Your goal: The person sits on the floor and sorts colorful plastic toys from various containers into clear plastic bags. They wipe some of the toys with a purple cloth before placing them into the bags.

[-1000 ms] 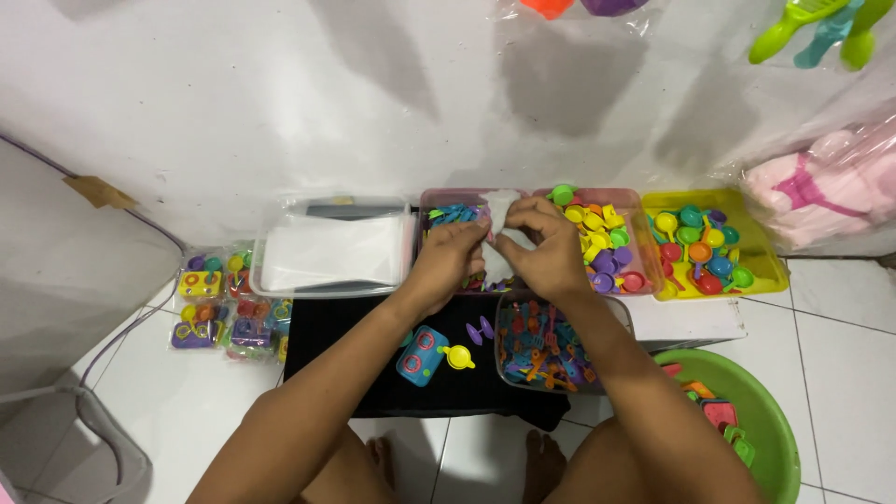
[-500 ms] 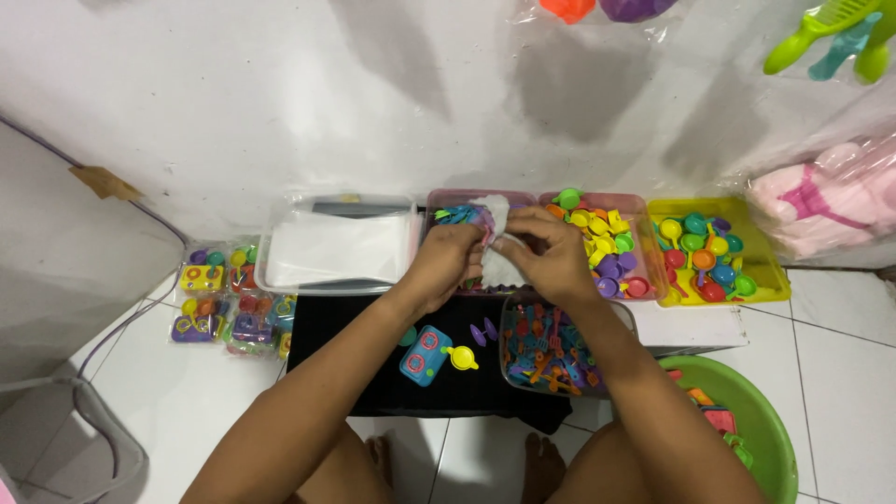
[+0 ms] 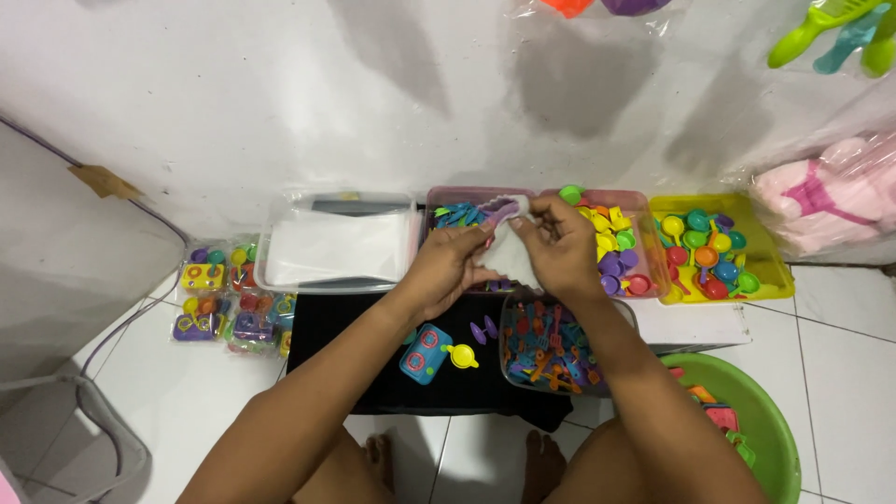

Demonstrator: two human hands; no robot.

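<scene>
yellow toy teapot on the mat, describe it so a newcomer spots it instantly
Find the black mat on the white tile floor, below the row of trays. Near its middle, beside a blue toy stove, lies the yellow teapot. It is the only yellow piece on the mat; its neighbours are blue and purple.

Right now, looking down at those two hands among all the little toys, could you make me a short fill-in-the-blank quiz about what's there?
1. Both hands, left hand and right hand, hold a small clear plastic ____.
2. The tray of little cups at the far right is coloured ____.
3. The round basin by the right knee is coloured ____.
4. The blue toy stove lies on a ____ cloth.

Missing words: bag; yellow; green; black
</scene>
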